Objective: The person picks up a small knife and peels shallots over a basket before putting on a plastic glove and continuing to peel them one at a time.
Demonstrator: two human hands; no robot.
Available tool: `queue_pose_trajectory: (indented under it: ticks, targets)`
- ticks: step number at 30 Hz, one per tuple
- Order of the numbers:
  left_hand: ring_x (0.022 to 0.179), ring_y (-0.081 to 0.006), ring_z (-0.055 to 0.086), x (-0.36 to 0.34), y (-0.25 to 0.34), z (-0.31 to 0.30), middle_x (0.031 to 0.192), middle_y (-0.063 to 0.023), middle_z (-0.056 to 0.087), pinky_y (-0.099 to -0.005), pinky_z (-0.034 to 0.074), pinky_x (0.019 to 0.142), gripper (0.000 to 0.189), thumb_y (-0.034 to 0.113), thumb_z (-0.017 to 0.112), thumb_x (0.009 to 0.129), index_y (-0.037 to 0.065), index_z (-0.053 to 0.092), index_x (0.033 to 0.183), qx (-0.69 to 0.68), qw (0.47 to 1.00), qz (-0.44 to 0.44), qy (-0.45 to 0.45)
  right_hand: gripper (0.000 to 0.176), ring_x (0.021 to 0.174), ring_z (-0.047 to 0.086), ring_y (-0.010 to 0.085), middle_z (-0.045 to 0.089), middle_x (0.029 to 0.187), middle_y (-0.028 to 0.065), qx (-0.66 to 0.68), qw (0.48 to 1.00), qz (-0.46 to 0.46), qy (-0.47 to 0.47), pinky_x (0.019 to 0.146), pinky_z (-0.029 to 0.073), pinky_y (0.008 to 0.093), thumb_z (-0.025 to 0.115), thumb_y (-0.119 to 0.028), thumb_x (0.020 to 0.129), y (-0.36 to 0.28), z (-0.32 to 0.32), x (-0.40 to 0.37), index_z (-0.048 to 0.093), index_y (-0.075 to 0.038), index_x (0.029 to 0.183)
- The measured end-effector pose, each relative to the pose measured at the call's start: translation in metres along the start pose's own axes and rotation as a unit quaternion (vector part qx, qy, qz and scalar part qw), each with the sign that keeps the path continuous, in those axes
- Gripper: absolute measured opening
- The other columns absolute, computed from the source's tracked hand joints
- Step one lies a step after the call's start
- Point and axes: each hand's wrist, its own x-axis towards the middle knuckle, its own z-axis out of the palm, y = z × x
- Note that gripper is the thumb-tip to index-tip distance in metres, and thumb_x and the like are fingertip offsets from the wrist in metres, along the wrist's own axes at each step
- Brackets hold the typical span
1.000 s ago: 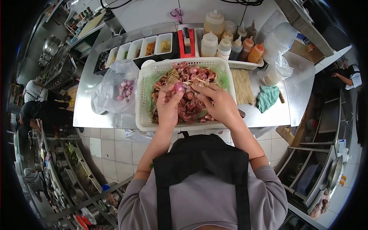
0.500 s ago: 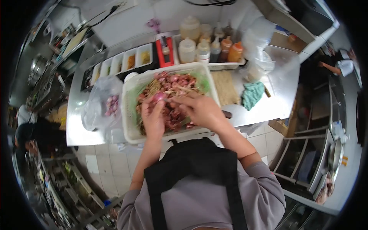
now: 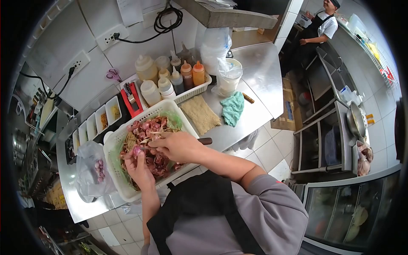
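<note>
Shallot point(image 3: 137, 151) | L hand point(image 3: 138, 169) grip clenched on it | R hand point(image 3: 176, 146) touching it, grip can't tell

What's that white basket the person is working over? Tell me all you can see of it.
The white basket is a rectangular plastic tub with latticed walls and a solid rim, lined with green plastic. It sits flat on the steel counter, near its front edge. It holds a heap of reddish shallots and straw-coloured peelings. The left hand, gripping one shallot, and the right hand are over it; a clear bag lies beside its left wall.
</note>
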Motion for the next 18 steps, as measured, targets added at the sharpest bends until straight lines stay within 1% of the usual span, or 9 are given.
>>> queue_pose_trajectory:
  ticks: [4,9,11,12,14,16,18]
  targets:
    - [0.098,-0.0179,0.056,0.002,0.001,-0.001,0.108,-0.0112,0.056,-0.0299,0.045,0.091,0.025,-0.006,0.057,0.083,0.002,0.051,0.106,-0.008,1.0,-0.002,0.006,0.028,0.083,0.061,0.0318,0.061,0.095,0.0115,-0.006,0.999,0.0,-0.034,0.072,0.048,0.0428,0.054,-0.023,0.086,-0.003,-0.003,0.0,0.062,-0.023,0.113]
    - [0.096,-0.0175,0.058,0.002,0.002,-0.003,0.106,-0.0102,0.057,-0.0296,0.047,0.088,0.025,-0.005,0.057,0.083,0.002,0.051,0.106,-0.004,1.0,-0.015,0.008,0.028,0.084,0.061,0.0315,0.061,0.097,0.012,0.004,1.0,-0.01,-0.029,0.073,0.048,0.0424,0.053,-0.024,0.086,-0.001,-0.003,0.0,0.062,-0.024,0.112]
    - [0.097,-0.0177,0.058,0.001,0.003,-0.004,0.106,-0.0104,0.058,-0.0307,0.049,0.087,0.023,-0.003,0.057,0.085,0.002,0.052,0.107,-0.03,0.999,-0.044,-0.01,0.027,0.085,0.061,0.0314,0.061,0.097,0.0126,0.009,0.999,-0.009,-0.037,0.074,0.048,0.0421,0.053,-0.025,0.087,0.002,-0.007,0.0,0.063,-0.023,0.112]
    - [0.097,-0.0177,0.058,0.0,0.004,-0.005,0.106,-0.0104,0.058,-0.0307,0.049,0.087,0.023,-0.003,0.057,0.085,0.002,0.052,0.107,-0.029,0.999,-0.044,-0.008,0.028,0.085,0.06,0.0317,0.062,0.096,0.0126,0.03,0.998,-0.019,-0.042,0.075,0.048,0.042,0.054,-0.023,0.085,0.005,-0.008,0.001,0.063,-0.023,0.111]
    - [0.1,-0.0184,0.058,-0.001,0.006,-0.003,0.11,-0.0118,0.058,-0.0316,0.049,0.087,0.024,-0.002,0.057,0.085,0.002,0.052,0.108,-0.05,0.997,-0.055,-0.039,0.028,0.086,0.06,0.032,0.062,0.095,0.0126,0.053,0.997,-0.032,-0.049,0.076,0.047,0.0419,0.055,-0.022,0.084,0.01,-0.01,0.002,0.064,-0.023,0.111]
    - [0.101,-0.0186,0.058,-0.002,0.004,-0.004,0.112,-0.0126,0.058,-0.0316,0.049,0.087,0.024,-0.001,0.057,0.086,0.002,0.052,0.109,-0.044,0.997,-0.047,-0.046,0.03,0.086,0.06,0.0328,0.063,0.093,0.0134,0.077,0.995,-0.034,-0.055,0.077,0.046,0.0416,0.058,-0.018,0.081,0.013,-0.011,0.003,0.065,-0.021,0.11]
    - [0.102,-0.0192,0.058,-0.001,0.001,-0.006,0.114,-0.0136,0.057,-0.0321,0.05,0.087,0.025,0.0,0.057,0.086,0.003,0.053,0.11,-0.032,0.997,-0.03,-0.056,0.03,0.086,0.06,0.0328,0.064,0.092,0.0136,0.093,0.994,-0.038,-0.05,0.077,0.046,0.0413,0.058,-0.017,0.08,0.017,-0.009,0.003,0.065,-0.02,0.109]
